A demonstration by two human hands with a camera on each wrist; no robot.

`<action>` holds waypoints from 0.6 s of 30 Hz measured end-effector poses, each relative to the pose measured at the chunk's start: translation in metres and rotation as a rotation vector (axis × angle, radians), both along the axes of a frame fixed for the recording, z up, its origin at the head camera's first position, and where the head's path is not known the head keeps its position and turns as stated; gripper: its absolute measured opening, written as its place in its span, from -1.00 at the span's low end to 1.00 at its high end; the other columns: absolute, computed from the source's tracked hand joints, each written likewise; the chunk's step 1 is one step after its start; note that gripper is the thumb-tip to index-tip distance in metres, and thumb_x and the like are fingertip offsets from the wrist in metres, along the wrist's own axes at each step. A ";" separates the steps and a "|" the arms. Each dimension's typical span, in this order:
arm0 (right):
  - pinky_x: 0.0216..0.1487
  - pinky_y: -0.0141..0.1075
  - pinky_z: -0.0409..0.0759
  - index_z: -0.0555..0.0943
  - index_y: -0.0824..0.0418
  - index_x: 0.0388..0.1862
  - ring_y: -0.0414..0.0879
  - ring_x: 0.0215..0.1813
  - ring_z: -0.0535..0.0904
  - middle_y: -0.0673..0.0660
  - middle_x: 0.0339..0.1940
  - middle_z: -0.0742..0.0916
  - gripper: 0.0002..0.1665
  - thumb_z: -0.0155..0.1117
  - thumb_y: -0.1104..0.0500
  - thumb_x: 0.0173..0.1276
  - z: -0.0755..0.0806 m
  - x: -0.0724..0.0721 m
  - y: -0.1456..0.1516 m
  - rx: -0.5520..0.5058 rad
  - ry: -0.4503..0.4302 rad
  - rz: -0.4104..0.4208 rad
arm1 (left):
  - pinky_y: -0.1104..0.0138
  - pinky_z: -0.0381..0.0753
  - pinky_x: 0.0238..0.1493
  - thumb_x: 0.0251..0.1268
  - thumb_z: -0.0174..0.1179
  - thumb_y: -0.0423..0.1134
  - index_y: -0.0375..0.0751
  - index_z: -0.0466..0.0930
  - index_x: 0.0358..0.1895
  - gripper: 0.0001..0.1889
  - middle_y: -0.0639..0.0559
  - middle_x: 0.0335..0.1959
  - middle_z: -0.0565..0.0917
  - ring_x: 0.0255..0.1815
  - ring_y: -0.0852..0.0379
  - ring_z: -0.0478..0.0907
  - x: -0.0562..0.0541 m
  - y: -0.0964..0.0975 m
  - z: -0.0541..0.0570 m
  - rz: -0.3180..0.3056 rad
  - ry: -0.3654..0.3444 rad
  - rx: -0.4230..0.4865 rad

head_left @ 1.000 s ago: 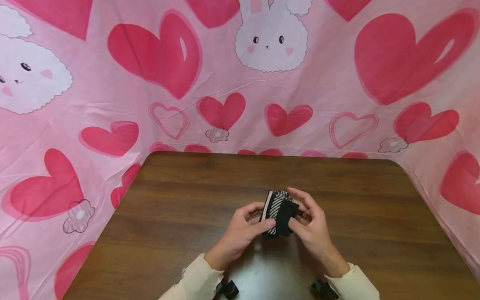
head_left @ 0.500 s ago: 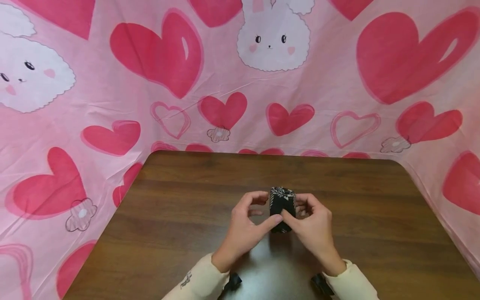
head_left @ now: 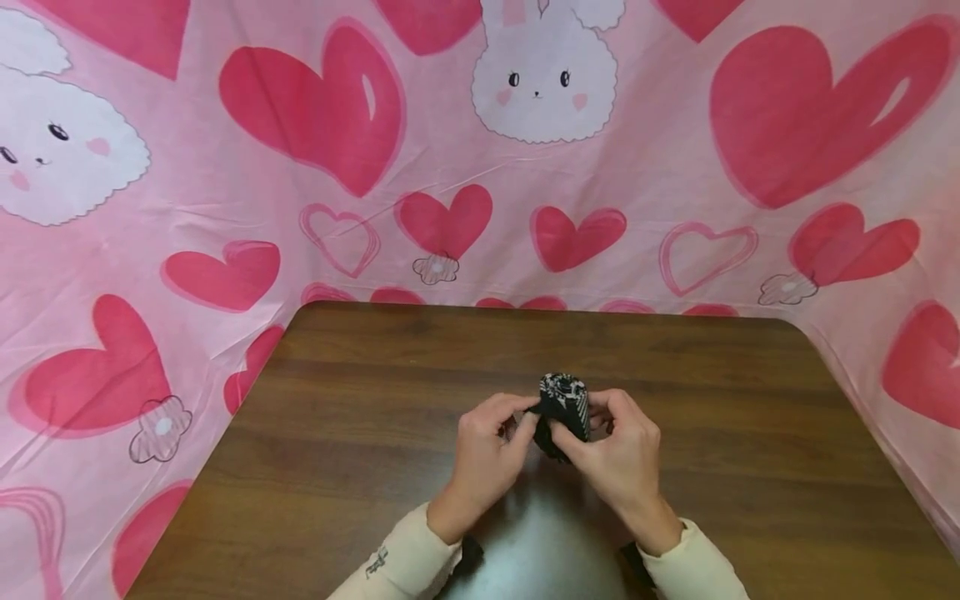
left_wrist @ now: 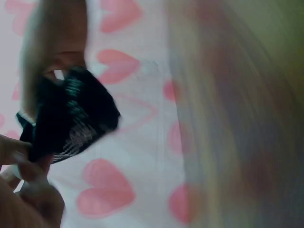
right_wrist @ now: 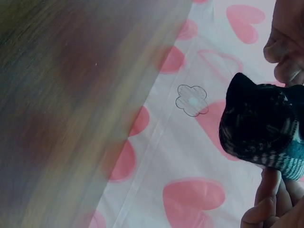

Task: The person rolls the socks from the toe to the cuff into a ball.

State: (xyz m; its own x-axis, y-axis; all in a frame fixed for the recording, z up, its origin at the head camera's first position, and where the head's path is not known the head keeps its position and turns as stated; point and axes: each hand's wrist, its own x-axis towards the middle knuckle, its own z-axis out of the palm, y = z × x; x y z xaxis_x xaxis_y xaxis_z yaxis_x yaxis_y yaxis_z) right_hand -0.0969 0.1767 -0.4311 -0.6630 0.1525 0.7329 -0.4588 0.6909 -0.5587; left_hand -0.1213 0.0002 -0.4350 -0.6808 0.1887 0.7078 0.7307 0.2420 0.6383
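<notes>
A rolled-up black sock (head_left: pixel 567 398) with a white knit pattern is held above the table, between both hands. My left hand (head_left: pixel 486 450) pinches a black edge of it between thumb and index finger, on its left side. My right hand (head_left: pixel 628 446) grips the roll from the right, thumb on the near face and fingers behind. In the left wrist view the sock (left_wrist: pixel 78 116) is somewhat blurred, its edge drawn out toward the fingers. The right wrist view shows the rolled end of the sock (right_wrist: pixel 256 123), with a pointed black corner sticking out.
The brown wooden table (head_left: pixel 375 392) has rounded far corners. Behind and beside it hangs a pink cloth (head_left: pixel 450 158) printed with hearts and rabbits. Dark devices are partly visible at both cream sleeves (head_left: pixel 408 550).
The sock has turned, so its rolled patterned end faces up more and its striped side faces right. My left fingers have gone from loosely touching it to pinching its left edge.
</notes>
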 end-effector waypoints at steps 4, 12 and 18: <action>-0.52 -0.47 0.49 0.64 0.21 -0.32 -0.18 -0.50 0.53 -0.01 -0.45 0.66 -0.55 0.69 0.26 -0.21 0.003 0.002 0.001 -0.008 -0.021 0.003 | 0.44 0.26 -0.67 0.38 0.23 -0.45 -0.35 0.73 -0.14 -0.89 0.05 -0.47 0.65 -0.69 0.26 0.28 0.001 -0.004 0.004 -0.268 -0.469 0.304; -0.53 -0.47 0.47 0.66 0.17 -0.38 -0.20 -0.53 0.51 -0.06 -0.52 0.63 -0.59 0.70 0.29 -0.23 0.010 0.007 0.006 -0.029 -0.161 0.016 | 0.41 0.24 -0.66 0.40 0.16 -0.47 -0.56 0.60 -0.12 -0.84 0.09 -0.63 0.53 -0.72 0.28 0.27 -0.008 -0.008 0.005 -0.407 -0.746 0.391; -0.51 -0.37 0.51 0.68 0.13 -0.33 -0.29 -0.53 0.49 -0.09 -0.48 0.63 -0.65 0.63 0.24 -0.14 0.014 0.011 0.009 0.083 -0.369 0.106 | 0.38 0.49 -0.51 0.42 0.21 -0.37 -0.24 0.72 -0.16 -0.90 -0.05 -0.52 0.68 -0.54 0.18 0.53 -0.019 -0.005 0.009 -0.295 -0.572 0.149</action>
